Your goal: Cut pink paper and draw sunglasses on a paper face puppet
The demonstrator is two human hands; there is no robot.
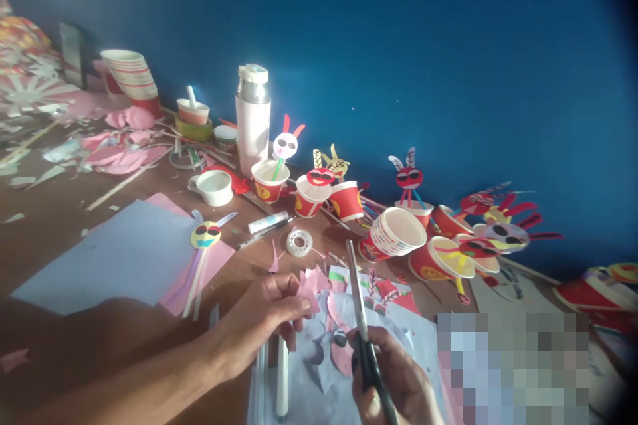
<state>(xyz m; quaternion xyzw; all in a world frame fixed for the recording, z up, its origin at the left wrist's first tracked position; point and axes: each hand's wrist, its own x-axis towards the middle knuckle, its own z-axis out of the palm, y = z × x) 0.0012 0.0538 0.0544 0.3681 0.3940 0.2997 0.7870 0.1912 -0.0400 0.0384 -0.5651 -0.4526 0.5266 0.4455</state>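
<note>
My right hand [389, 372] is wrapped round the black handles of a pair of scissors [357, 292], whose blades point up and look closed. To its left, my left hand [282, 309] has its thumb and fingertips together at the edge of a pink paper piece [314, 281]. Below both hands lie blue-grey paper [299, 398] with dark cut scraps and a pink oval [341, 353]. A white marker [282, 378] lies under my left hand. A roll of tape [300, 242] sits just beyond the hands.
Red paper cups with paper-faced figures [312, 196] stand along the blue wall, beside a stack of cups [399, 232] and a white bottle [253, 123]. Blue sheets [109, 259] and a yellow-faced figure [205, 235] lie left. Pink scraps [124, 153] cover the far left.
</note>
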